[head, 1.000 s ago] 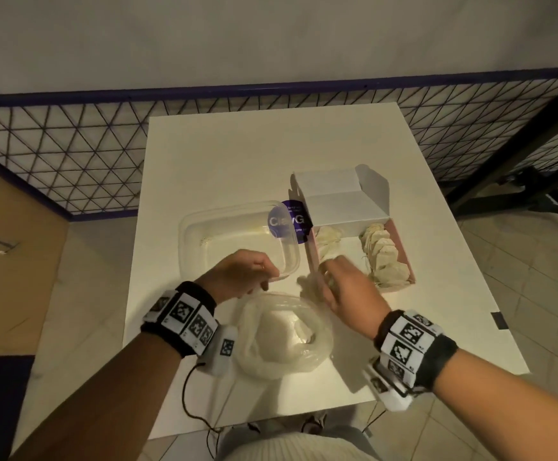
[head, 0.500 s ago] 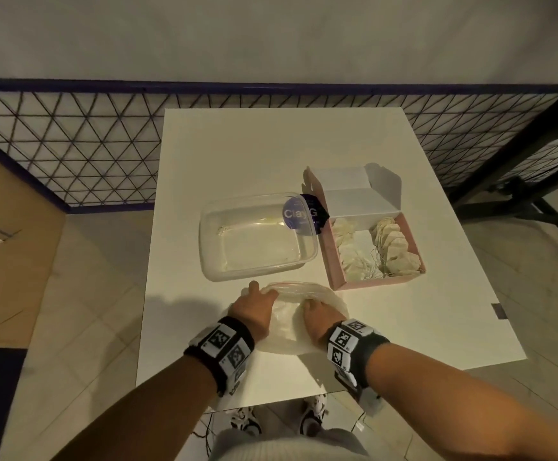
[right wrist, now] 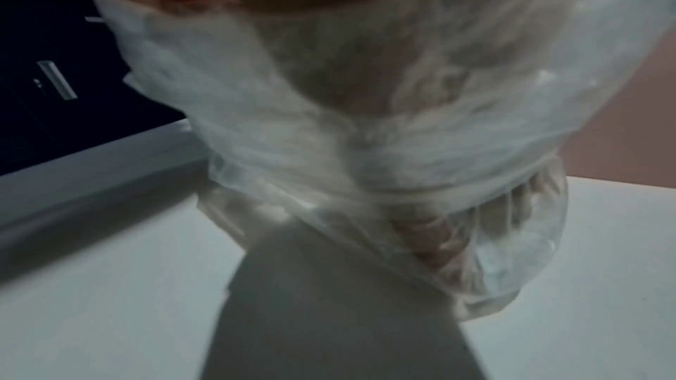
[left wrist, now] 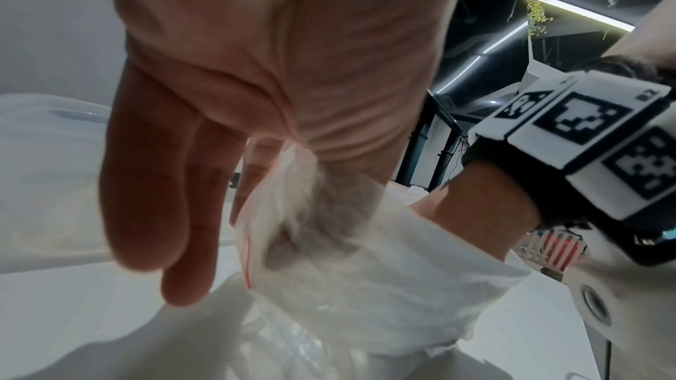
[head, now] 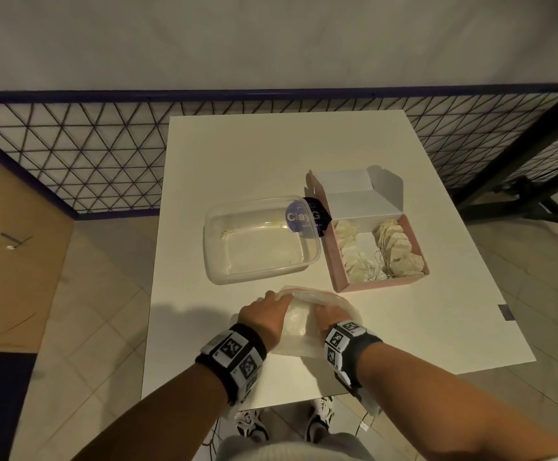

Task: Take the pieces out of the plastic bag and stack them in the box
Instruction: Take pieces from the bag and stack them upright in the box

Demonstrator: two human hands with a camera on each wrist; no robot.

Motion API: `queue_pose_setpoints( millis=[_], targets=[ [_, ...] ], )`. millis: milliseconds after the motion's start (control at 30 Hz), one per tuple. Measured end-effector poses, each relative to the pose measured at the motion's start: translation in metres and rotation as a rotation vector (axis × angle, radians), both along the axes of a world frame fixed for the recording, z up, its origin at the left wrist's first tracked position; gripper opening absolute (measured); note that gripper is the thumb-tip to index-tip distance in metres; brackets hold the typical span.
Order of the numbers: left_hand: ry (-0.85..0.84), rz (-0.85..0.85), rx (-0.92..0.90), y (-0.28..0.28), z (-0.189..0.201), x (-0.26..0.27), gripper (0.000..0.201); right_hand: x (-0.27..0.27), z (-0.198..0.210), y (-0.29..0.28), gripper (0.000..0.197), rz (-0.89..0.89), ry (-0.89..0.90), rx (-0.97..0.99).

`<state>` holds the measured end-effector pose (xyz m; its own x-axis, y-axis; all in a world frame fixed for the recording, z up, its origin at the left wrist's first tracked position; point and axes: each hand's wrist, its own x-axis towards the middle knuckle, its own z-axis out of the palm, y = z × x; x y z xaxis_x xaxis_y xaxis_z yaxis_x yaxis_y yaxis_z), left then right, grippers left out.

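The clear plastic bag lies near the front edge of the white table. My left hand pinches the bag's rim by the red zip strip. My right hand is pushed inside the bag up to the wrist. In the right wrist view the plastic bag wraps the hand, and its fingers are blurred behind the film. The pink box stands open to the right, with pale flat pieces in rows inside.
A clear plastic tub sits left of the box, a purple round label at its far right corner. The box's white lid stands up behind it. A mesh fence runs behind the table.
A second ago my right hand was at the pink box and the bag hung higher. The bag has since come down near the front edge, and my right hand has gone inside it.
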<state>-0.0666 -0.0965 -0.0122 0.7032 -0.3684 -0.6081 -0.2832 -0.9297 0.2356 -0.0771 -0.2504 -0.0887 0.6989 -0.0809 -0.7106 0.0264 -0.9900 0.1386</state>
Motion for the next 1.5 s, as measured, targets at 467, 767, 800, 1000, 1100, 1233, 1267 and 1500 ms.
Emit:
queue_pose_setpoints(
  millis=[467,767,800,1000,1100,1233,1267,1500],
  targets=[
    [-0.023,-0.035,-0.002,-0.009,-0.002,0.0,0.071,-0.008,-0.004,-0.01,0.039,-0.109,-0.109,0.076],
    [-0.041,-0.005,-0.043,-0.001,-0.012,0.016,0.072,-0.003,0.023,-0.022,0.035,0.036,-0.202,0.494],
    [-0.032,-0.001,-0.056,0.001,-0.014,0.017,0.072,-0.004,0.025,-0.024,0.033,0.0,-0.242,0.591],
    [0.143,0.09,-0.402,0.024,-0.032,0.023,0.072,-0.011,0.053,-0.035,0.023,-0.552,-0.334,1.139],
    [0.121,0.133,-0.577,0.038,-0.039,0.027,0.059,-0.012,0.069,-0.038,0.026,-0.8,-0.245,1.384],
    [-0.08,0.312,-0.783,0.039,-0.022,0.03,0.019,-0.007,0.09,-0.041,0.035,-0.939,-0.213,1.597],
    [-0.102,0.368,-0.824,0.035,-0.011,0.031,0.013,-0.005,0.096,-0.041,0.04,-0.954,-0.211,1.648],
    [0.659,0.822,-1.272,-0.01,0.039,0.029,0.032,0.006,0.13,-0.022,0.055,-0.693,-0.434,1.56]
  ],
)
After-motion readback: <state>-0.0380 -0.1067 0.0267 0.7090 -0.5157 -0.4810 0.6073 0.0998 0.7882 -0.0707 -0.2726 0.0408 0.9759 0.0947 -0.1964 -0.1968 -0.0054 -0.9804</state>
